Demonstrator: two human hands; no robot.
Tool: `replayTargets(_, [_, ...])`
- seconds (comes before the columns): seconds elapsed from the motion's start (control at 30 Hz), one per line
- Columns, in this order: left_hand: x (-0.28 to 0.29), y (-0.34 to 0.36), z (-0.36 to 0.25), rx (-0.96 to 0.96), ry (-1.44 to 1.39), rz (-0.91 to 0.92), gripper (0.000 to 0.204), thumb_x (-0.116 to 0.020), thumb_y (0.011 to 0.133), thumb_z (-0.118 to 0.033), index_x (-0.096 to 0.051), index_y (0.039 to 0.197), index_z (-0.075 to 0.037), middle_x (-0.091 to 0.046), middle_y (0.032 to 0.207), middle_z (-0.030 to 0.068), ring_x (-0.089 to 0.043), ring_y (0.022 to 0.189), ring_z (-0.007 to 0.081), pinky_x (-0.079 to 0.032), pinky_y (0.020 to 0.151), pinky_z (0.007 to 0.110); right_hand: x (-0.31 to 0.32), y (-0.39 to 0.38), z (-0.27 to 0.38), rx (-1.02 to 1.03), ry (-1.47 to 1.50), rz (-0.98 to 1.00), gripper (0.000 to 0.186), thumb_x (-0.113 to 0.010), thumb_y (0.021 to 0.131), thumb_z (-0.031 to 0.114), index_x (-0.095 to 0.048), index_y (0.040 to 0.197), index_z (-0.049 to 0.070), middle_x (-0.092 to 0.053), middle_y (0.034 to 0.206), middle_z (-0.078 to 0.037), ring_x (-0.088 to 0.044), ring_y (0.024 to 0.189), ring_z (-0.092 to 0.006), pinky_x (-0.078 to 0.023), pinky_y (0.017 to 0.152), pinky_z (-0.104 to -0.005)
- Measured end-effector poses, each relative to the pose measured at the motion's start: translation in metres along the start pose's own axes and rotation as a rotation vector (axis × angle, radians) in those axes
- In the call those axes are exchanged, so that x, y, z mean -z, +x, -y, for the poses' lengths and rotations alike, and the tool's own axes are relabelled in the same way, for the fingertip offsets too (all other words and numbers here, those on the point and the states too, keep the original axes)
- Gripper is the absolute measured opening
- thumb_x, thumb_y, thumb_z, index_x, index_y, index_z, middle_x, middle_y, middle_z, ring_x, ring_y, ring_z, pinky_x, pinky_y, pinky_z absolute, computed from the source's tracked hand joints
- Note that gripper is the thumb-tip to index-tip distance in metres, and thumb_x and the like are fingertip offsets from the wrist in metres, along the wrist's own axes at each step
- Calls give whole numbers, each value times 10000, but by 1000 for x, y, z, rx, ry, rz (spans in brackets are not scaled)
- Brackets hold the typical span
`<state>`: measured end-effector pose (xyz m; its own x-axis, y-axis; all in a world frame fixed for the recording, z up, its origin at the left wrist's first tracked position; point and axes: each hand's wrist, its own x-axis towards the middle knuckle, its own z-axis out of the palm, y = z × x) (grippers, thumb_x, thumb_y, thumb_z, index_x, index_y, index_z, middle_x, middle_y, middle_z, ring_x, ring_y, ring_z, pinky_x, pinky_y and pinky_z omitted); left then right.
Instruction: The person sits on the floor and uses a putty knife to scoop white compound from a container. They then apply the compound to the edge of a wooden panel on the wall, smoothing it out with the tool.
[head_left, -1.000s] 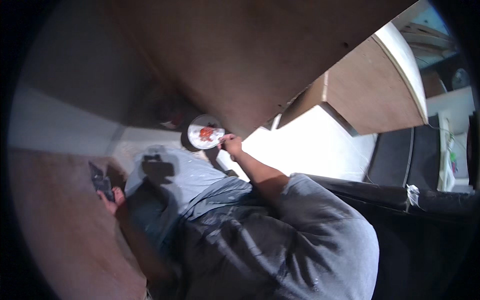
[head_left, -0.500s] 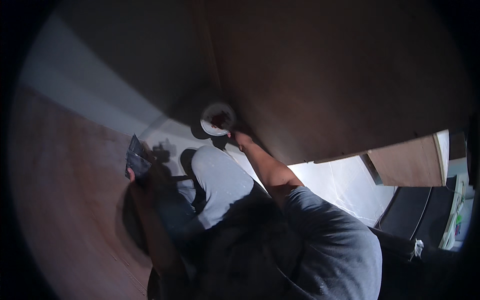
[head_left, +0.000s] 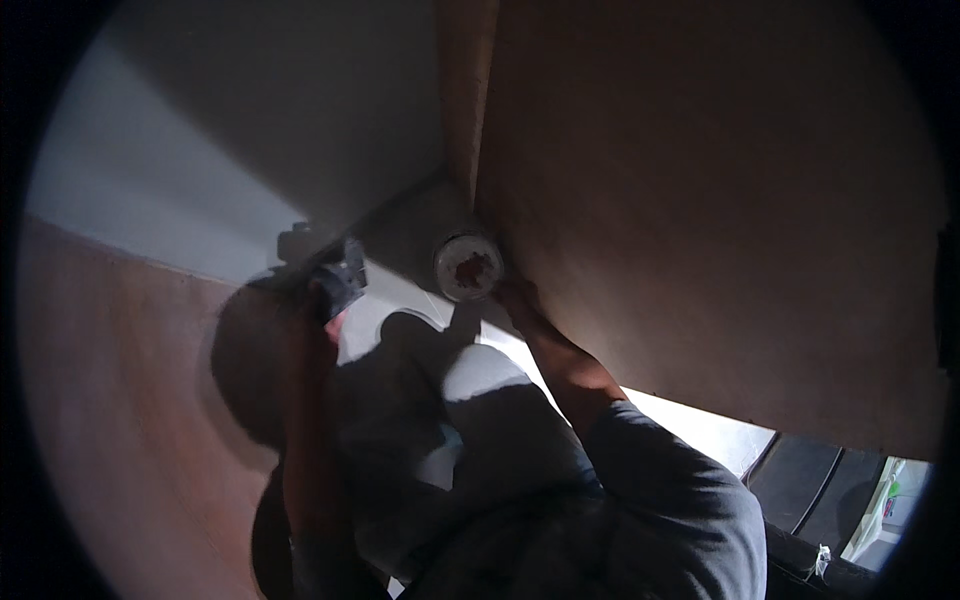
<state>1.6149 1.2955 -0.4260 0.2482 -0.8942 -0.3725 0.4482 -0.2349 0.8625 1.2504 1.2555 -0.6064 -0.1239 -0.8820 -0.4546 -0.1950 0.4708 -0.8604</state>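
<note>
My left hand [head_left: 325, 315] is closed on a dark, flat scraper [head_left: 347, 273] with a wide blade; shadow hides most of its fingers and the handle. It is close to where the reddish-brown wall [head_left: 130, 370] meets the pale grey wall [head_left: 150, 190]. Out in front, my right hand [head_left: 515, 297] grips the side of a round white tub [head_left: 446, 258]. Inside the tub lies a reddish-brown paste [head_left: 472, 270]. The tub is in front of the corner beside the large brown panel [head_left: 700, 220].
My bent knee [head_left: 485, 372] is between my arms, over the pale floor [head_left: 690, 415]. A narrow wooden strip [head_left: 480, 90] runs down the corner. At the lower right are a dark surface [head_left: 810, 475] and a pale-edged frame [head_left: 880, 510].
The view has shifted. My left hand with the scraper has come to the right, nearer the tub, and the scraper has turned. The tub stays in my right hand.
</note>
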Motion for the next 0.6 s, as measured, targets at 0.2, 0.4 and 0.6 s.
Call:
replayTargets(0.2, [-35,146,131,376,-362,-29,392,-636,961,-337,-593,1291,-130,-643,1258,45,-584,1168,197,-388,1079,378,24,9,-7,-251,309,102,471,-723,869,265,-593,1242,10,-640,1171,-129,-654,930,-250,-552,796,-400])
replayTargets(0.4, [-83,192,199,412,-432,266,462,-561,1003,-321,-507,1383,-65,-596,1332,104,-560,1224,242,-366,1109,398,34,9,31,-438,583,343,781,-491,972,573,-226,1533,99,-328,1517,-170,-443,1322,-350,-446,1056,-530])
replayTargets(0.6, [-92,173,173,566,-479,173,460,-540,1010,-324,-505,1363,-31,-596,1332,115,-570,1213,264,-424,1073,428,16,14,43,-145,468,459,814,-430,963,641,-196,1551,130,-284,1548,-155,-402,1367,-357,-426,1062,-559])
